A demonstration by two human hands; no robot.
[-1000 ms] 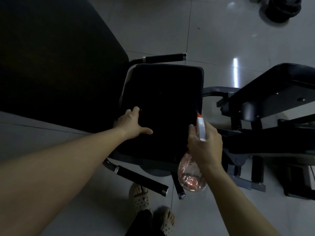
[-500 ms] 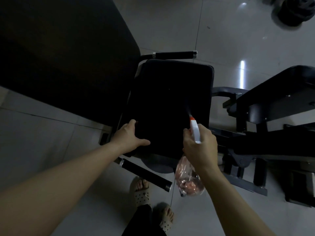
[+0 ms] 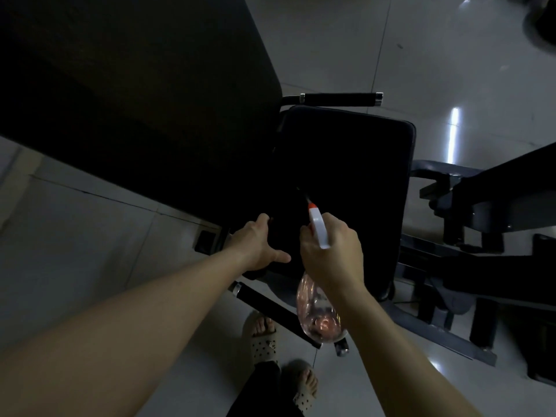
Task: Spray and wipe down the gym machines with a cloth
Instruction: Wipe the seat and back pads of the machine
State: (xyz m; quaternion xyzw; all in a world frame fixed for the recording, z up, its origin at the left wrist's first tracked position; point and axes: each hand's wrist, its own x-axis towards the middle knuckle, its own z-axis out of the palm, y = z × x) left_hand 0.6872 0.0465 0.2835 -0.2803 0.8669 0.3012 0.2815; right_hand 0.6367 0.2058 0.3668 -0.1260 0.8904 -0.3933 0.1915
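Pale floor tiles (image 3: 346, 49) stretch out under a dim gym. Below me stands a machine with a black seat pad (image 3: 346, 176), a big dark back pad (image 3: 135, 100) to its left and a padded handle (image 3: 340, 99) along its far edge. A second machine (image 3: 496, 200) stands just beside it on the right, and my sandals (image 3: 264, 338) show at the bottom.

My right hand (image 3: 331, 257) is wrapped round the neck of the spray bottle (image 3: 319, 317). The clear body hangs below my wrist, and the orange-tipped nozzle points out over the middle of the seat pad, close above it. My left hand (image 3: 255, 245) lies on the near left corner of the pad, thumb spread wide and fingers fairly straight, gripping nothing that I can see. I cannot make out the cloth; if it is under that palm, it is lost against the black pad in this light.

I judge this to be the spraying step on the seat, with the nozzle lined up and the wipe yet to come. Whether mist is leaving the nozzle I cannot tell. The next move calls for a squeeze or two of the trigger, keeping the nozzle low so the spray lands on the pad and not on the floor. After that the bottle should draw aside so my left hand can sweep the wet pad from edge to edge, corners included.
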